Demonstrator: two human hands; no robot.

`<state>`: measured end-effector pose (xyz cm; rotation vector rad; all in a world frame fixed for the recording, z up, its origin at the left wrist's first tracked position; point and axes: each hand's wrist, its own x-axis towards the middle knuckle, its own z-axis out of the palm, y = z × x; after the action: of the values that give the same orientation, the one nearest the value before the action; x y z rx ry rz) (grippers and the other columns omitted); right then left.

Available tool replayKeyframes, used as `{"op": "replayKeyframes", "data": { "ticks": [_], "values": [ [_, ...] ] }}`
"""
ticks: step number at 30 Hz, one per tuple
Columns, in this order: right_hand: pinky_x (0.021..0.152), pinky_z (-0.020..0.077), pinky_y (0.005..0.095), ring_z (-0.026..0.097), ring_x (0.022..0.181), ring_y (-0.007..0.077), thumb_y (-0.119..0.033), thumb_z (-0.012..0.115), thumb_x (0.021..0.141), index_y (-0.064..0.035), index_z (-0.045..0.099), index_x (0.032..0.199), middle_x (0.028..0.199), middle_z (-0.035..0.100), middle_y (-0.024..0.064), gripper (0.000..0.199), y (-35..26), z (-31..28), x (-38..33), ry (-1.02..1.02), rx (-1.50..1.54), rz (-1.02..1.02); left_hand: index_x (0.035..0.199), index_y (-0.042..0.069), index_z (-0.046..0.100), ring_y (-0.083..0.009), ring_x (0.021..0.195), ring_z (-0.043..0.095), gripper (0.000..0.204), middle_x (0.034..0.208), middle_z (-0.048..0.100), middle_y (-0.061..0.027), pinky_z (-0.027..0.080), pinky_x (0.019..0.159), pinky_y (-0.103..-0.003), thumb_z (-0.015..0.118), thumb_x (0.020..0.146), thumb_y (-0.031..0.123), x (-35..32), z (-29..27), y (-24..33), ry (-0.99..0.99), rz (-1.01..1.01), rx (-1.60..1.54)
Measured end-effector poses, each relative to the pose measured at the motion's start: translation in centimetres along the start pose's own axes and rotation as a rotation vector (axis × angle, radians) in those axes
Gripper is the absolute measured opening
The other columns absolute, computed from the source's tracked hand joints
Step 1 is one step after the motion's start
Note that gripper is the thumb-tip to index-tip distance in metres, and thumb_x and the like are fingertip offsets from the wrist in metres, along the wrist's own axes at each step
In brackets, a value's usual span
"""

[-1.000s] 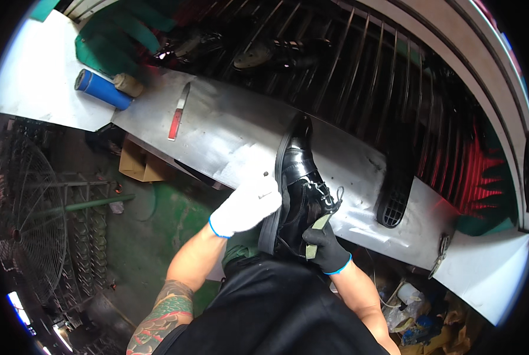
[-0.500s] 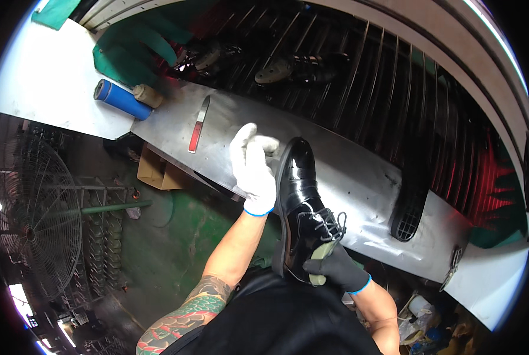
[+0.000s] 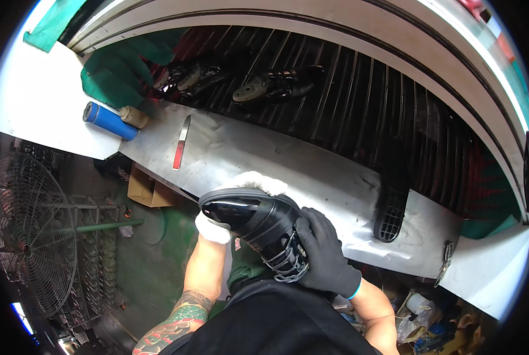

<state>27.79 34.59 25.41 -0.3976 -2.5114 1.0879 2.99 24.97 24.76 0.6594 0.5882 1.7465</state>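
A glossy black lace-up shoe (image 3: 255,228) lies tilted across my two hands, toe to the left, laces toward me. My left hand (image 3: 263,181), in a white glove, is wrapped behind its sole edge; the shoe hides most of that palm. In a black glove, my right hand (image 3: 326,251) grips the shoe's heel end, fingers laid along its side. Beyond them is a metal shelf (image 3: 246,142), with a red-handled knife (image 3: 180,151) on its left part. A black shoe sole (image 3: 390,220) rests at the shelf's right, its grid-patterned end toward me.
Several black shoes (image 3: 276,84) lie on dark conveyor rods under a curved white hood (image 3: 335,18). Green cloth flaps (image 3: 113,74) hang at the opening. A blue cylinder (image 3: 109,121) is at the left. A large fan (image 3: 28,236) and cardboard box (image 3: 149,189) stand below left.
The shoe has turned from toe-away to toe-left. My left hand, previously apart from it with loose fingers, now wraps its sole side; my right hand has shifted grip at the heel.
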Motion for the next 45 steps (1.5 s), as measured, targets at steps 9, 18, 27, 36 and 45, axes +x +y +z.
{"op": "replayKeyframes", "data": {
  "ticks": [9,18,27,36,45],
  "values": [
    [0.117,0.0387,0.0554,0.046,0.141,0.049,-0.032,0.099,0.063,-0.0018,0.038,0.155,0.152,0.045,0.0289,0.115,3.1,-1.0,0.0,-0.001,0.25,-0.066,0.138,-0.01,0.057,-0.036,0.131,0.062,0.095,0.14,0.063,-0.0259,0.049,0.113,-0.048,0.088,0.074,0.052,2.4,3.3,-0.3,0.028,0.16,0.237],
    [0.126,0.0326,0.0483,0.039,0.152,0.0407,-0.03,0.098,0.055,-0.0022,0.03,0.163,0.163,0.04,0.0241,0.131,6.0,-3.0,-1.2,-0.195,0.499,0.195,0.137,-0.005,0.053,-0.0376,0.129,0.062,0.079,0.137,0.062,-0.0288,0.052,0.11,-0.05,0.091,0.075,0.024,3.7,5.6,0.0,0.083,0.317,0.424],
    [0.128,0.0273,0.0435,0.036,0.155,0.0308,-0.021,0.099,0.055,-0.0006,0.02,0.167,0.165,0.039,0.0205,0.139,6.3,-1.7,-1.5,-0.002,0.802,0.311,0.161,0.001,0.026,-0.0368,0.144,0.048,0.12,0.159,0.044,-0.0216,0.045,0.118,-0.051,0.096,0.073,0.041,3.9,5.7,-2.4,0.184,0.24,0.249],
    [0.107,0.0502,0.0406,0.058,0.13,0.0273,-0.021,0.089,0.085,-0.0012,0.036,0.159,0.145,0.053,0.0172,0.093,2.3,2.3,-3.6,-0.081,0.774,0.347,0.16,0.001,0.035,-0.0309,0.149,0.044,0.116,0.155,0.052,-0.018,0.036,0.125,-0.047,0.095,0.061,0.01,-8.0,1.7,-5.0,0.364,-0.135,0.033],
    [0.062,0.0427,0.0239,0.049,0.069,0.0055,-0.055,0.039,0.113,-0.0095,0.058,0.098,0.079,0.055,-0.0022,0.051,2.7,1.9,2.9,-0.014,0.809,0.457,0.166,0.002,0.019,-0.0274,0.151,0.041,0.136,0.164,0.041,-0.0146,0.037,0.123,-0.044,0.099,0.06,0.029,-12.5,2.0,-1.8,0.305,-0.283,0.239]
  ]
}}
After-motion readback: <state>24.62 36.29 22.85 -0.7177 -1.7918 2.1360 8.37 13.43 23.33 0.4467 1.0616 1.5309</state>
